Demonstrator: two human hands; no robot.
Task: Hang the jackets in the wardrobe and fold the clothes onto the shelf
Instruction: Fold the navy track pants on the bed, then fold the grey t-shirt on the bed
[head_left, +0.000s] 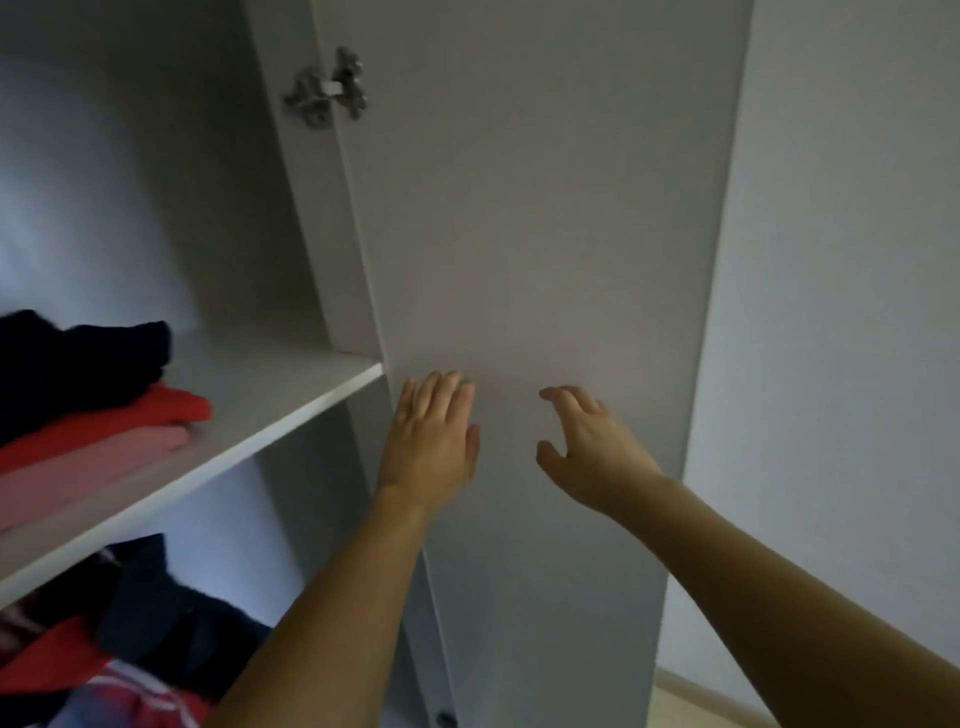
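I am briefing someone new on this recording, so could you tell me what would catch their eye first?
Two bare hands reach toward the open wardrobe door at centre: the left hand flat, the right hand with fingers loosely curled, holding nothing. At left, the shelf carries folded clothes, dark on red and pink.

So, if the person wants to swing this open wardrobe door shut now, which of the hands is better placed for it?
Probably the right hand. It sits nearer the free edge of the door, far from the hinge, with fingers spread and holding nothing. The left hand is also free but lies by the hinge side, next to the shelf.
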